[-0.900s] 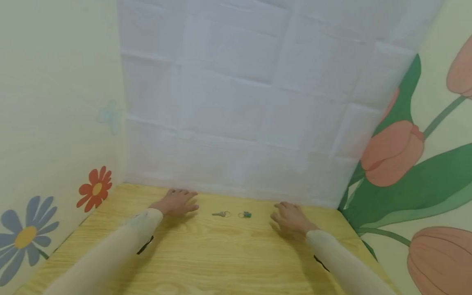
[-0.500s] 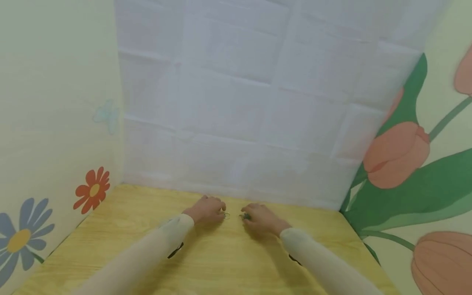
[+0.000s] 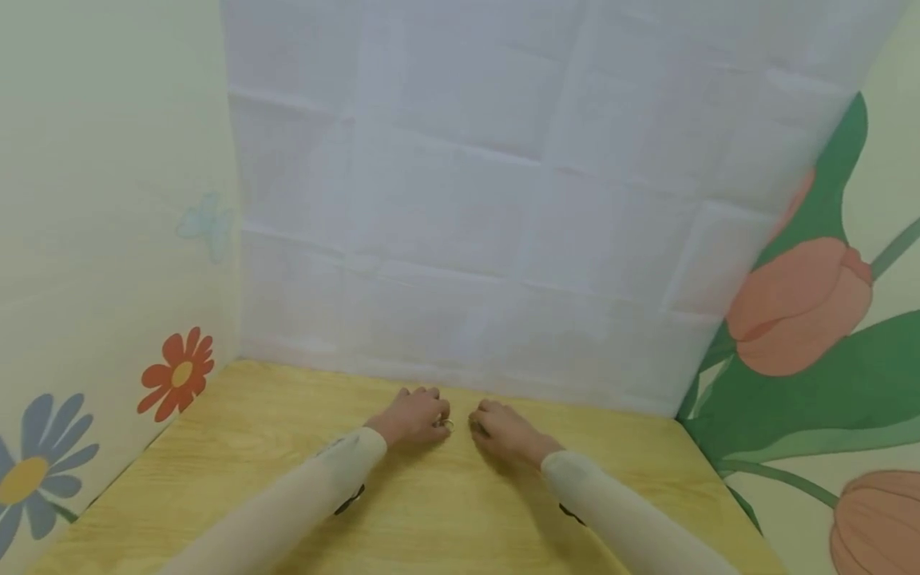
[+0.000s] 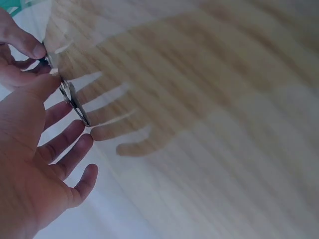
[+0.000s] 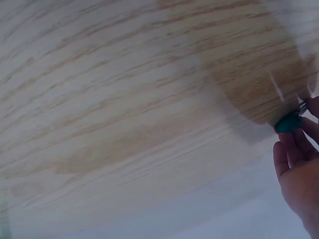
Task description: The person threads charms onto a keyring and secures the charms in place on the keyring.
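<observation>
In the head view my left hand and right hand face each other over the far part of the wooden table. The left thumb and fingers pinch a metal key, its length lying along the fingertips in the left wrist view. The key's ring pokes out on the side toward the right hand. My right hand pinches a small dark green piece, seen in the right wrist view with thin metal beside it. Curled fingers mostly hide that piece in the head view.
The wood-grain table stretches toward me under both forearms. Right behind the hands rises a creased white sheet. Flower-printed panels flank the table, with a red flower at left and pink tulips at right.
Both hands came inward from the sides to the two small items lying on the table. The left took the key and the right the green piece; both are now held between fingers.
</observation>
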A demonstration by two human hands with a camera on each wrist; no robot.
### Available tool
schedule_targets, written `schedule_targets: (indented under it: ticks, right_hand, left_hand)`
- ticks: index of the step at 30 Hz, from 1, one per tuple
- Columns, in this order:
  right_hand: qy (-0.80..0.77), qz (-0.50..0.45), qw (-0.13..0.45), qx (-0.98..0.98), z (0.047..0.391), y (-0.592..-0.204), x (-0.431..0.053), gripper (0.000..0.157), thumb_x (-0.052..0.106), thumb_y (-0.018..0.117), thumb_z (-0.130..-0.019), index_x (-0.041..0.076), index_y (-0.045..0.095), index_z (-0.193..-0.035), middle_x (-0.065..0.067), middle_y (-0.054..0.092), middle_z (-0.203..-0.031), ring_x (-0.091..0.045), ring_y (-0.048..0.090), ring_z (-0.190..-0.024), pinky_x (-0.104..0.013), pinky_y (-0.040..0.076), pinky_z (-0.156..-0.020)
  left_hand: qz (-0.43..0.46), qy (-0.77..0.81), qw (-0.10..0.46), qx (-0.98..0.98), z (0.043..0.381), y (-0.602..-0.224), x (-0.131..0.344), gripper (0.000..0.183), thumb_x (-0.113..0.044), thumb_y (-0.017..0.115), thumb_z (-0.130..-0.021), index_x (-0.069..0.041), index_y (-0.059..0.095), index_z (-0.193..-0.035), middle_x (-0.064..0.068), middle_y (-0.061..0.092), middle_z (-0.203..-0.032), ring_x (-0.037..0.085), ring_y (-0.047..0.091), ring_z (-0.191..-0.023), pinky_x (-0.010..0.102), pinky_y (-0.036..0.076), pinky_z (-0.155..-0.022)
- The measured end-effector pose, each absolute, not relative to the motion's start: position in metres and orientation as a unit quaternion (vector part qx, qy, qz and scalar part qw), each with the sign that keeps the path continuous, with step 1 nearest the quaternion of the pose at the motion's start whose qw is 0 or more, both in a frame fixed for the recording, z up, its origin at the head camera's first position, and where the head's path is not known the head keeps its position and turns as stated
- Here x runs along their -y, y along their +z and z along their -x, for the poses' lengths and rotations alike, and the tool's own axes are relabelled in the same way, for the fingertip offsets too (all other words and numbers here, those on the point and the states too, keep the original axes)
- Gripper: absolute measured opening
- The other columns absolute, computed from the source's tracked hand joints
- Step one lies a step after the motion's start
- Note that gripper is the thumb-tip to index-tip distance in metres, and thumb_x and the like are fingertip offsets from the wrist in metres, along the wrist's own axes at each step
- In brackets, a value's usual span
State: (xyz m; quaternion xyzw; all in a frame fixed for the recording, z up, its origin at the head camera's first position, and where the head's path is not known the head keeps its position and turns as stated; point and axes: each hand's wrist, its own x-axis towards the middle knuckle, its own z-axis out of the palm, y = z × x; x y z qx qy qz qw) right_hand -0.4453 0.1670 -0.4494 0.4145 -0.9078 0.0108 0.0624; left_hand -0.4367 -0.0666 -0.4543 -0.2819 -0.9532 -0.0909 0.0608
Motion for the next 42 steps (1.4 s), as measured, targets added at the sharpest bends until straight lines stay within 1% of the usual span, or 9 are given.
schedule_targets:
  ticks: [7,11,15,20,25,28,34,38,42]
  right_hand:
    - [0.029,-0.435,0.082,0.896,0.444,-0.448,-0.168,0.014,0.011,0.061,-0.103,0.009,0.074,-0.110,0.002,0.056,-0.095,-0.013,0.054,-0.084,-0.028,0.049,-0.073]
    - [0.052,-0.420,0.080,0.902,0.443,-0.450,-0.170,0.012,0.012,0.065,-0.101,0.010,0.075,-0.106,0.003,0.058,-0.094,-0.012,0.055,-0.083,-0.029,0.050,-0.074]
    - [0.083,-0.403,0.078,0.908,0.442,-0.451,-0.175,0.010,0.013,0.069,-0.098,0.011,0.076,-0.104,0.003,0.062,-0.096,-0.012,0.058,-0.087,-0.030,0.052,-0.078]
    - [0.103,-0.407,0.085,0.904,0.444,-0.449,-0.179,0.009,0.013,0.073,-0.093,0.010,0.075,-0.101,0.003,0.063,-0.094,-0.011,0.059,-0.086,-0.028,0.053,-0.077]
    - [0.127,-0.386,0.077,0.911,0.445,-0.451,-0.182,0.009,0.013,0.074,-0.090,0.010,0.073,-0.099,0.004,0.063,-0.093,-0.011,0.059,-0.086,-0.030,0.053,-0.077]
    - [0.168,-0.351,0.060,0.919,0.444,-0.452,-0.185,0.007,0.013,0.071,-0.092,0.011,0.072,-0.099,0.004,0.066,-0.094,-0.012,0.061,-0.086,-0.033,0.054,-0.077]
    - [0.273,-0.289,0.033,0.917,0.444,-0.455,-0.188,0.009,0.012,0.069,-0.097,0.008,0.072,-0.104,0.004,0.068,-0.093,-0.012,0.064,-0.086,-0.033,0.055,-0.076]
    - [0.344,-0.249,0.010,0.905,0.442,-0.458,-0.190,0.012,0.012,0.070,-0.098,0.004,0.072,-0.107,0.003,0.069,-0.096,-0.016,0.065,-0.089,-0.038,0.055,-0.079]
    - [0.407,-0.220,0.005,0.886,0.437,-0.463,-0.191,0.011,0.011,0.070,-0.097,0.002,0.072,-0.104,0.000,0.070,-0.095,-0.018,0.064,-0.091,-0.041,0.054,-0.083]
  left_hand:
    - [0.275,-0.082,0.071,0.955,0.434,-0.450,0.066,0.017,-0.038,0.068,-0.099,-0.022,0.068,-0.093,-0.007,0.051,-0.088,0.016,0.051,-0.083,0.055,0.046,-0.087]
    - [0.282,-0.087,0.087,0.951,0.437,-0.451,0.063,0.017,-0.033,0.067,-0.099,-0.021,0.065,-0.087,-0.006,0.060,-0.092,0.014,0.056,-0.082,0.054,0.047,-0.086]
    - [0.291,-0.121,0.108,0.943,0.438,-0.451,0.058,0.013,-0.030,0.067,-0.097,-0.018,0.072,-0.098,-0.002,0.069,-0.102,0.016,0.063,-0.090,0.054,0.046,-0.089]
    - [0.299,-0.186,0.121,0.928,0.434,-0.448,0.058,0.026,-0.029,0.066,-0.095,-0.013,0.073,-0.116,-0.003,0.072,-0.104,0.015,0.066,-0.093,0.051,0.047,-0.090]
    - [0.299,-0.286,0.118,0.903,0.424,-0.445,0.060,0.027,-0.024,0.065,-0.098,-0.009,0.071,-0.120,-0.003,0.071,-0.103,0.014,0.066,-0.093,0.040,0.054,-0.084]
    - [0.301,-0.356,0.103,0.879,0.417,-0.443,0.060,0.026,-0.023,0.064,-0.101,-0.008,0.069,-0.122,-0.006,0.069,-0.102,0.012,0.064,-0.093,0.036,0.054,-0.081]
    - [0.297,-0.439,0.066,0.845,0.406,-0.438,0.060,0.028,-0.027,0.061,-0.104,-0.011,0.067,-0.126,-0.010,0.068,-0.102,0.011,0.063,-0.096,0.038,0.052,-0.083]
    - [0.280,-0.480,0.044,0.830,0.398,-0.438,0.059,0.030,-0.031,0.062,-0.104,-0.013,0.066,-0.127,-0.009,0.069,-0.105,0.014,0.063,-0.098,0.042,0.052,-0.084]
    - [0.270,-0.521,0.034,0.809,0.392,-0.440,0.059,0.032,-0.035,0.064,-0.103,-0.012,0.067,-0.125,-0.006,0.071,-0.104,0.016,0.064,-0.096,0.043,0.053,-0.081]
